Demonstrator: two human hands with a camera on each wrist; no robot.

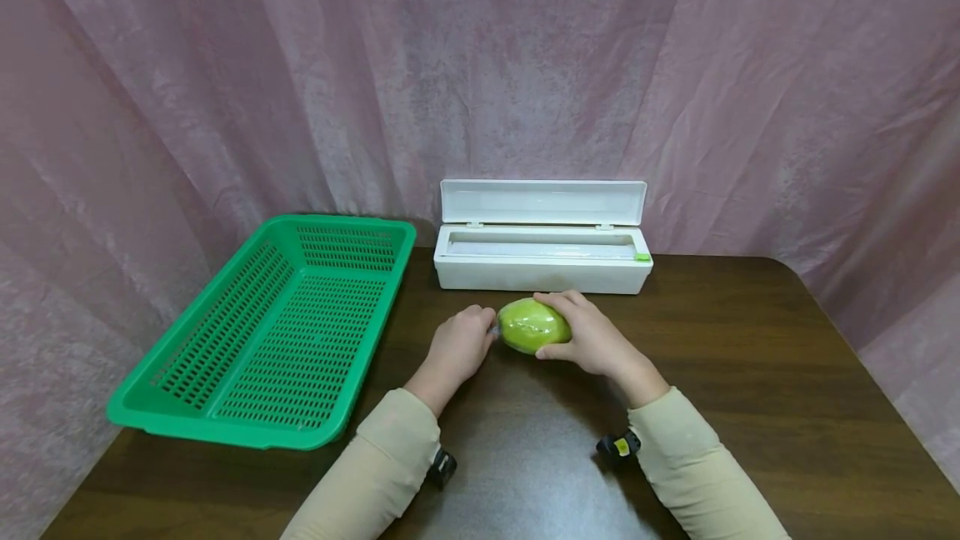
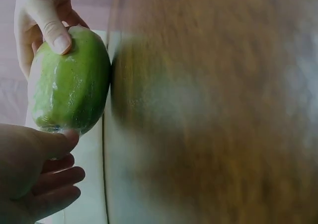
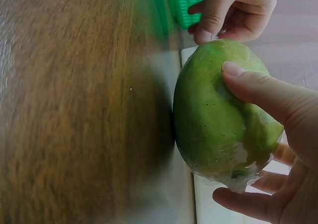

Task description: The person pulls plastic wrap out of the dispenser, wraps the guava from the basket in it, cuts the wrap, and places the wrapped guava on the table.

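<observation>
A green papaya (image 1: 533, 326), wrapped in clear cling film, lies sideways at the table's middle. My left hand (image 1: 462, 342) is at its left end, thumb and finger pinching a gathered tail of the film (image 1: 493, 330). In the left wrist view, that hand's other fingers (image 2: 59, 179) are loosely bent below the pinch. My right hand (image 1: 588, 332) grips the papaya's right part, thumb on the near side and fingers over the far side. Loose, crumpled film (image 3: 238, 182) stands out at the fruit's right end in the right wrist view.
Behind the hands stands a white cling film box (image 1: 543, 277) with its lid (image 1: 543, 202) raised and a roll inside. A green slotted basket (image 1: 300, 340) is on the left of the brown wooden table (image 1: 750, 357). A pink curtain (image 1: 525, 65) hangs behind.
</observation>
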